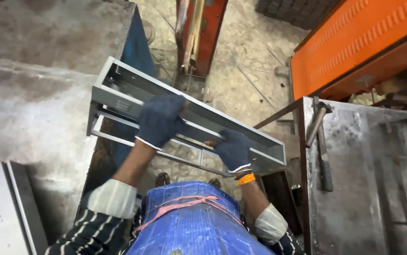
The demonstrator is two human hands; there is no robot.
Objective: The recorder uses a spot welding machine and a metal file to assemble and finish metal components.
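A long grey sheet-metal channel frame (260, 141) at frame centre is gripped by the gloved left hand (160, 120) and right hand (233, 148).

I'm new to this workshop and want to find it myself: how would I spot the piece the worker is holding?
Start at the big orange machine on the right and look left, above the floor. Between the grey worktable and the steel bench, both gloved hands, left hand and right hand, grip a long grey metal channel frame. Unlike the flat sheets nearby, it is an open, box-sided trough held in mid-air.

One head-worn camera looks steeply down, close over hands, seemingly tilted.
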